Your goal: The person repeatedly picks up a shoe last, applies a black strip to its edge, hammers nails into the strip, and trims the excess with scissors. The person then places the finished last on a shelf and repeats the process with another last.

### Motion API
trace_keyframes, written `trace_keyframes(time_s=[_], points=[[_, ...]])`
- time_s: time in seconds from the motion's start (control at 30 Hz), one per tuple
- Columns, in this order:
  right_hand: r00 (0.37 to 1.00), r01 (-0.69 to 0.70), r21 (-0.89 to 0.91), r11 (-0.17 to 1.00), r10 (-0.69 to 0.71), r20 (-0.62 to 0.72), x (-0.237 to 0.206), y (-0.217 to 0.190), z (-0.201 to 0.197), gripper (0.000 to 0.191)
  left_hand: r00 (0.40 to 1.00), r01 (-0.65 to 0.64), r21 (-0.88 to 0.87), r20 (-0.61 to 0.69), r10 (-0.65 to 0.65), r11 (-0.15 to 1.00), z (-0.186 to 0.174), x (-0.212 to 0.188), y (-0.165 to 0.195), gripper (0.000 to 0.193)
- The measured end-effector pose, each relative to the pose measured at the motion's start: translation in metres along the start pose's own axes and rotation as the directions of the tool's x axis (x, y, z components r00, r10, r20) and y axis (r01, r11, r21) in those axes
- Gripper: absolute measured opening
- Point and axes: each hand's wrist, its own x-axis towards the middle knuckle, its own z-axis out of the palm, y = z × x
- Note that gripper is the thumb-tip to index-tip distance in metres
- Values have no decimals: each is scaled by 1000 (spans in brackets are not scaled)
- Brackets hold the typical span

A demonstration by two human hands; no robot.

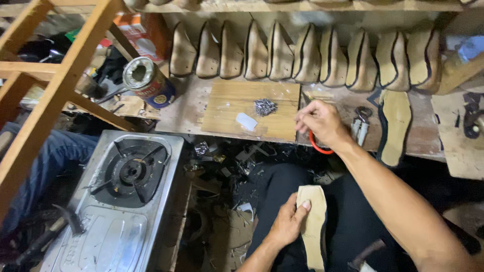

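Observation:
My left hand (288, 221) grips a tan shoe last with an insole on it (313, 221), resting on my lap in black trousers. My right hand (320, 122) reaches out over the bench edge, fingers pinched together near a red-handled tool (317, 145) that shows below the palm; whether the fingers hold a nail I cannot tell. Just left of that hand lies a wooden board (237, 103) carrying a small heap of nails (264, 106) and a white chip (246, 121).
A row of several tan shoe lasts (302, 55) leans against the back of the bench. A loose insole (395, 126) and pincers (361, 121) lie right of my hand. A tin can (147, 80), a single-burner gas stove (126, 191), a hammer (48, 234) and a wooden frame (55, 85) stand left.

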Motion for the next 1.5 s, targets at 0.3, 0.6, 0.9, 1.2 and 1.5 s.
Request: trace_keyframes(time_s=[0.3,0.6,0.9,1.2,1.5], points=[[990,-144,-58,988,144,0,-156,28,-48,14,986,-151,106,88,142,983,32,14,-2,38],[951,-301,-29,953,298,-77,-269,58,-66,15,973,-212,148,128,194,966,71,23,6,25],[908,-416,-42,908,413,-67,-283,73,-67,29,901,-368,199,316,296,908,54,29,10,22],[830,-542,61,838,545,-118,-268,65,-58,27,901,-368,173,309,305,914,53,31,10,27],[804,-578,-16,816,567,-179,-259,72,-53,28,923,-301,179,301,239,937,57,32,3,20]])
